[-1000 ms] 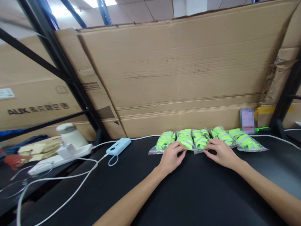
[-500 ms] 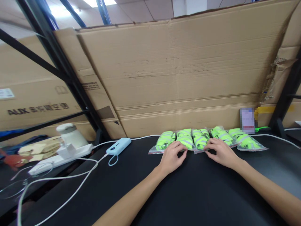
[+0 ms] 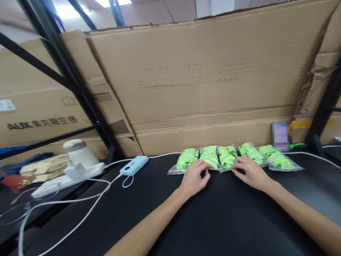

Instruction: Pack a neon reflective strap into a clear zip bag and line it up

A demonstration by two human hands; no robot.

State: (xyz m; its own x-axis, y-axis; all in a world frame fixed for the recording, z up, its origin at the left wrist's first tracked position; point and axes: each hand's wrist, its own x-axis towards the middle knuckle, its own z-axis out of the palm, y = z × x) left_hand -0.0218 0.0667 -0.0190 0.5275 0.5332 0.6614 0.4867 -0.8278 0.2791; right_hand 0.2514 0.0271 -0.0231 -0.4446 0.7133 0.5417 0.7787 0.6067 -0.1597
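Five packets (image 3: 226, 156) in a row along the cardboard (image 3: 202, 89). Left hand (image 3: 194, 178) and right hand (image 3: 250, 173) rest fingertips on the middle ones' near edges, nothing grasped; row looks near-aligned

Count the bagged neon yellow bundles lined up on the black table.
5, in one row along the cardboard wall: the far-left bag, the second by the left hand, the middle, the fourth above the right hand, and the far-right. None seem hidden.
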